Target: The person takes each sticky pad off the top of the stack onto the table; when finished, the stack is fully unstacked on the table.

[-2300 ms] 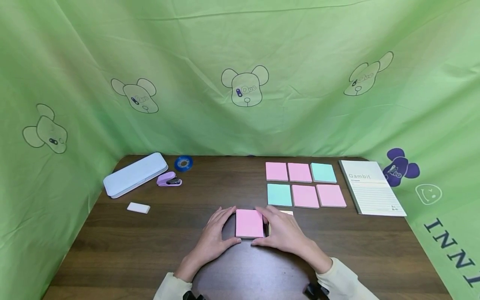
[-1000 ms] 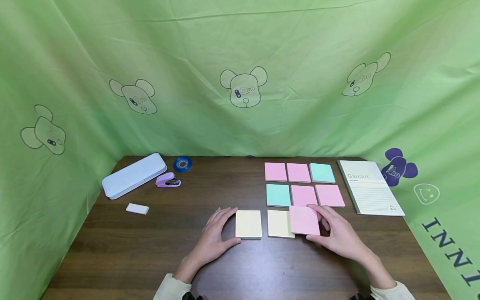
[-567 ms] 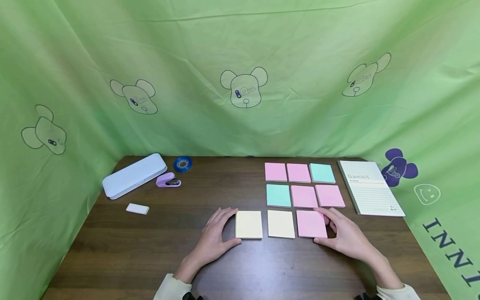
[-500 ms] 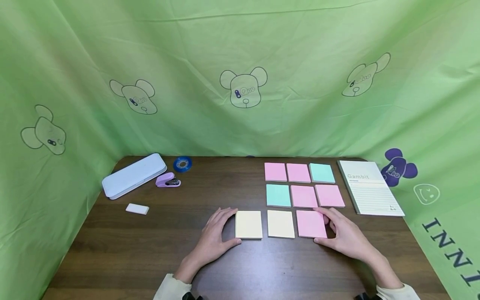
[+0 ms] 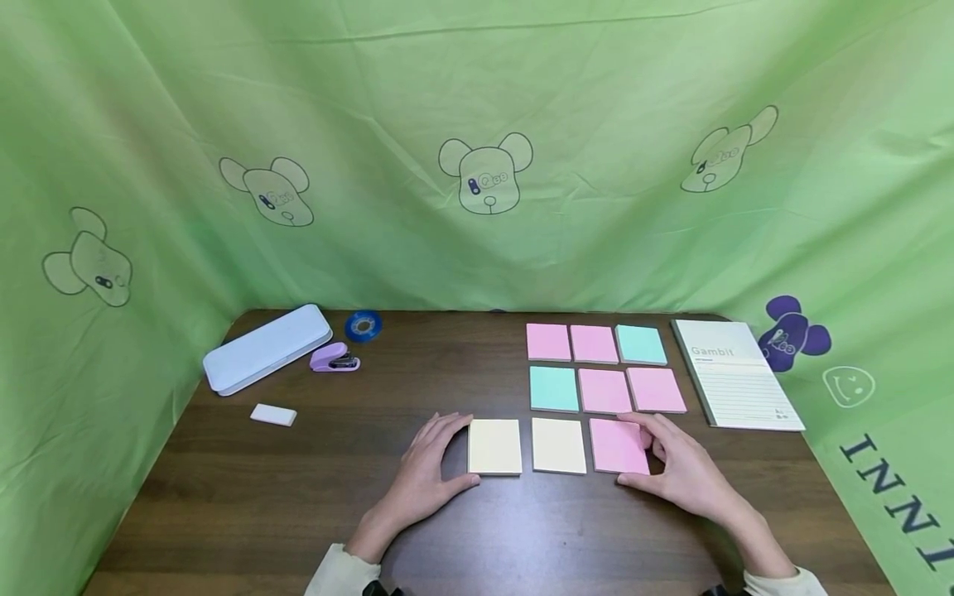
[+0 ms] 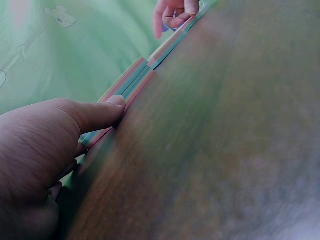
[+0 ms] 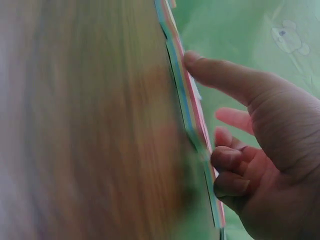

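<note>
At the left of the front row, a cream sticky note pad tops a small stack with coloured edges. My left hand grips it by its left side, and its thumb lies on the front edge in the left wrist view. A second cream sticky note pad lies beside it. My right hand holds the pink sticky note pad at the row's right end, thumb at the near edge and index finger at the far edge. In the right wrist view, its other fingers are curled.
Behind lie two rows of pink and mint pads, including a mint pad. A notebook lies at right. At left are a pencil case, purple stapler, blue tape roll and white eraser. Green cloth surrounds the table.
My right hand has carried the pink pad from the left stack to the front row's right end, uncovering a cream pad. Its fingers have since shifted slightly left over the pad. My left hand stays put.
</note>
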`<state>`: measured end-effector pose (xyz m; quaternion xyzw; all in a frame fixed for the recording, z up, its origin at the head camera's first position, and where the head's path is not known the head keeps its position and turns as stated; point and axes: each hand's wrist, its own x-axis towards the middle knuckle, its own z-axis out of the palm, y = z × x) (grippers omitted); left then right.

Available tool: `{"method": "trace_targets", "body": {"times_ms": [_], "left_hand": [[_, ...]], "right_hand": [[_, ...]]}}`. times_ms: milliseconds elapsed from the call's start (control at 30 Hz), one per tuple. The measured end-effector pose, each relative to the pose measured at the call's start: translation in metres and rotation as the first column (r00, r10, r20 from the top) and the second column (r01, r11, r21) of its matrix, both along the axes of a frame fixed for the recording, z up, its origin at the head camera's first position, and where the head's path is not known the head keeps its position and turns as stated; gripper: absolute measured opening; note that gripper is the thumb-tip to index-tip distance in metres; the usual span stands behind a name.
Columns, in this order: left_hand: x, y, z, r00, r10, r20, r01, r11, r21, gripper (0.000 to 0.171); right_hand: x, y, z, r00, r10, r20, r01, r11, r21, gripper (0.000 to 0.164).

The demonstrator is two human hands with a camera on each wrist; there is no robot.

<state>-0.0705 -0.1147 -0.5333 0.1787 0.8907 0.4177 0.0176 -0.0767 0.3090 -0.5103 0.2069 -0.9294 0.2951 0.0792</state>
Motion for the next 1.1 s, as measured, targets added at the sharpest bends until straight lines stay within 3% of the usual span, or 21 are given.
{"method": "trace_targets", "body": {"times_ms": [233, 467, 633, 1100], "left_hand": [[0.000, 0.000, 0.000, 1.000, -0.001, -0.005, 0.001, 1.000, 0.000, 0.084], [0.000, 0.000, -0.001, 1.000, -0.007, -0.012, 0.007, 1.000, -0.001, 0.084], [-0.001, 0.000, -0.001, 1.000, -0.011, -0.018, 0.011, 1.000, -0.003, 0.085], [-0.001, -0.001, -0.003, 0.999, -0.022, -0.046, 0.022, 1.000, 0.000, 0.084]], "right_hand": [[0.002, -0.031, 0.003, 0.998, 0.045, -0.034, -0.046, 0.999, -0.019, 0.077], [-0.002, -0.068, 0.003, 0.986, 0.154, -0.058, -0.155, 0.988, -0.022, 0.069], [-0.005, -0.093, 0.005, 0.988, 0.145, -0.047, -0.145, 0.989, 0.007, 0.067], [-0.024, -0.143, 0.008, 0.988, 0.155, 0.010, -0.155, 0.974, 0.167, 0.089]]}}
